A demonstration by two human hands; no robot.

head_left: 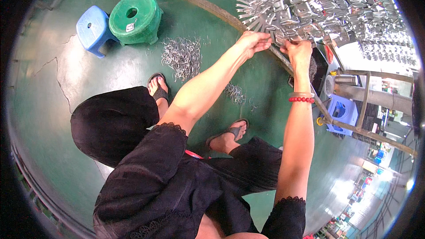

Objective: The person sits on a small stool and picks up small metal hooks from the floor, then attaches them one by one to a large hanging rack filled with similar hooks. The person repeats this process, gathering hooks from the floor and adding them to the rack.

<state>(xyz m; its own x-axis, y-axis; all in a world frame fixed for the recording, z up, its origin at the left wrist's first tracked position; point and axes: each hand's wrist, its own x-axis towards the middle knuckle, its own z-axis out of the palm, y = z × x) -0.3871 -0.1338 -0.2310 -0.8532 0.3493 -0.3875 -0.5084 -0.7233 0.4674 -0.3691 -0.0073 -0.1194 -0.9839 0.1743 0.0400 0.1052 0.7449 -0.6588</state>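
Black, lace-trimmed clothing (150, 186) lies nearest the camera, filling the lower part of the head view. Silvery metal pieces (294, 11) crowd the upper right in dense rows, so the work there looks well along; how much remains I cannot tell, nor whether the curved metal bits (181, 57) loose on the green floor (48, 115), upper centre, are leftovers. Above a brown rail (199, 1), the left hand (258, 43) brings thumb and fingers nearly together beside the pieces; whether it grasps one is unclear. Just right of it, the right hand (299, 52) is half-curled, apparently pinching the pieces' lower edge.
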